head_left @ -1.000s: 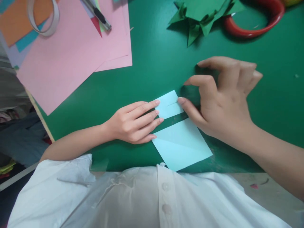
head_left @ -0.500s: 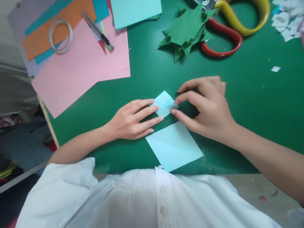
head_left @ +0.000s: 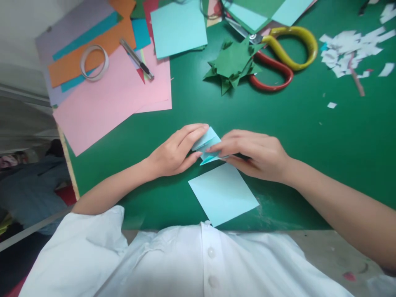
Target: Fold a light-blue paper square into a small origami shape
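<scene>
A small folded light-blue paper piece (head_left: 206,146) is pinched between both hands just above the green table (head_left: 309,136). My left hand (head_left: 176,152) grips its left side with fingertips on top. Fingers of my right hand (head_left: 252,153) close over its right side and hide part of it. A larger light-blue paper square (head_left: 223,194) lies flat on the table right below the hands, untouched.
Pink sheets (head_left: 105,103), orange and blue paper, a tape roll (head_left: 94,62) and a utility knife (head_left: 136,58) lie at the far left. A green folded paper shape (head_left: 232,64), scissors with red and yellow handles (head_left: 278,57) and white paper scraps (head_left: 346,51) lie further back. The table edge runs at the left.
The small blue piece, flat under my left fingers before, is now folded smaller and lifted between both hands. My right hand closed in on it. The view tilted up, showing more of the table's far side.
</scene>
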Demonstrator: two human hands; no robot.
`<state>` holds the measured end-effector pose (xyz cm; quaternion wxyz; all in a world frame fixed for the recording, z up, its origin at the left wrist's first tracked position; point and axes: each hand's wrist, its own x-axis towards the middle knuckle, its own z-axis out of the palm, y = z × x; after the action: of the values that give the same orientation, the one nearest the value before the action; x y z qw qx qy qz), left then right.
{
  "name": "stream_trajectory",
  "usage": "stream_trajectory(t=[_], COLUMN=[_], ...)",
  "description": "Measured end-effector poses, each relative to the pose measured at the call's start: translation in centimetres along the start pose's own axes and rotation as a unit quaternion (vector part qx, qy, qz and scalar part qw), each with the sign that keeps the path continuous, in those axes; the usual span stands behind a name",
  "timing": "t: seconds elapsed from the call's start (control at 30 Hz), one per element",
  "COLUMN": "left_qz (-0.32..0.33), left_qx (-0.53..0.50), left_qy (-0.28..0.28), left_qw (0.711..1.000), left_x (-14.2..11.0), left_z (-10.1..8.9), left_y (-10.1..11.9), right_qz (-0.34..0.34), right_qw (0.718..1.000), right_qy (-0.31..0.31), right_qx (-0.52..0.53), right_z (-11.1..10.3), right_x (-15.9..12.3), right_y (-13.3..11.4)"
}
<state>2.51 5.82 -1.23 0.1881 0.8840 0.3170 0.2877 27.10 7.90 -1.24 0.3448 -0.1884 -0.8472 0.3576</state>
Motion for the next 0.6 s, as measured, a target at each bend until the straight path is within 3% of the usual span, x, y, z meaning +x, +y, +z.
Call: stream_trajectory(t=[0.13,0.27,0.4,0.5,0.6], left_qz=[-0.042,-0.130,-0.228,-0.268,-0.286], left_qx=[-0.018,-0.078,-0.143,-0.180,-0.197], left_qy=[0.023,0.013,0.020,0.042,0.072], left_qw=[0.999,0.988,0.963,0.945,0.935], left_x=[1.2,2.3,2.9,2.9,2.7], left_z=[0.3,0.0,-0.6,-0.9,-0.9], left_y=[0.4,0.1,-0.4,-0.6,-0.9], right_qz=[-0.030,-0.032,-0.057,-0.139,-0.204], right_qw=[0.998,0.999,0.991,0.948,0.910], right_qy=[-0.015,-0.007,0.021,0.064,0.099], right_qx=[0.044,0.043,-0.116,-0.280,-0.348], right_z=[-0.1,-0.1,0.2,0.5,0.7], right_x=[0.1,0.3,1.2,2.5,4.0], right_y=[0.3,0.4,0.5,0.8,1.3])
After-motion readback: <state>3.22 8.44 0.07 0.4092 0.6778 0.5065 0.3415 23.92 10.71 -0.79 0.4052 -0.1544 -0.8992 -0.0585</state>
